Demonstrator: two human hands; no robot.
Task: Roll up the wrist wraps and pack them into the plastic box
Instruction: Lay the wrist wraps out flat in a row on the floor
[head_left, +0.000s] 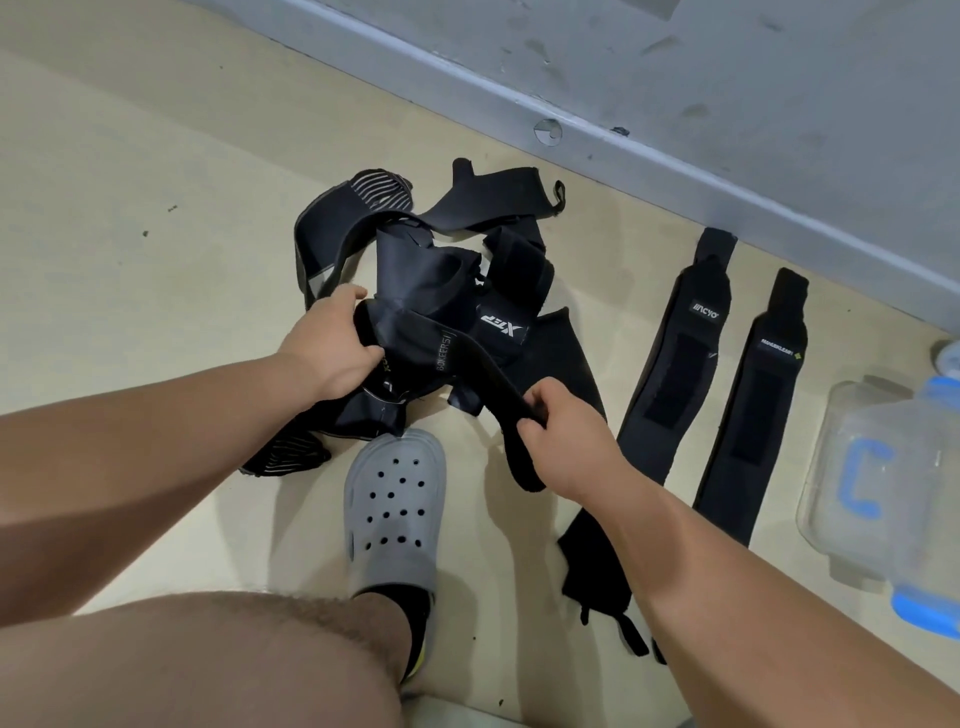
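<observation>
No wrist wraps (670, 364) are rolled or packed yet.
One tangled strap (470, 361) is clamped by left grip (332, 348) and right grip (561, 441).

Light: even, diffuse, moderately bright indoor.
Soft faint shadows on the floor (156, 270) beside the shoe (395, 499) and under the plastic box (878, 488). Black wrist wraps (436, 280) lose fold detail. Wide-angle bending curves the wall base (519, 104); frame edges, box included, slightly soft.
</observation>
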